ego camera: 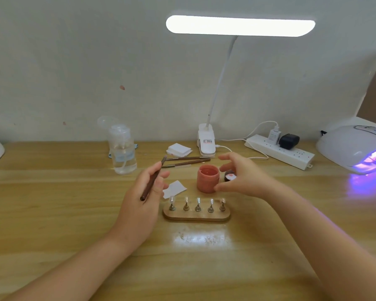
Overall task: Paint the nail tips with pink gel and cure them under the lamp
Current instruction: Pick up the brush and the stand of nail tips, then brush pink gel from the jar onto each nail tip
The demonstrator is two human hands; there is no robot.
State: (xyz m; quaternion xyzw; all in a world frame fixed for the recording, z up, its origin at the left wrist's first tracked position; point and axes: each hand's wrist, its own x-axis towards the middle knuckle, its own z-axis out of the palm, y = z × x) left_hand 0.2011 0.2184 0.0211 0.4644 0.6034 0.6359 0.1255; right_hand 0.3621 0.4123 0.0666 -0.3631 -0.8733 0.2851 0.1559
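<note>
Nearest on the wooden table (52,213) is a small wooden stand (196,216). Five little metal holders stand on it in a row, each with one clear nail tip (198,200) on top.

Just behind the stand is a small white paper square (175,188). The left hand (142,198) pinches a thin brown brush (153,178) with its fingers, brush end up and tilted away. The right hand (237,177) is spread, with fingers curved around the pink jar (208,179) and the thumb touching its side. The jar is open and has pink gel inside. Its dark lid (229,176) lies just beside it, partly hidden by the hand.

Farther back lie two more brushes (186,161), a stack of white pads (179,150) and a clear bottle (122,149) about half full of clear liquid. A white clip lamp (206,141) has a label too small to read. A white power strip (279,152) holds two plugs. At the far right the curing lamp (354,146) glows purple.
</note>
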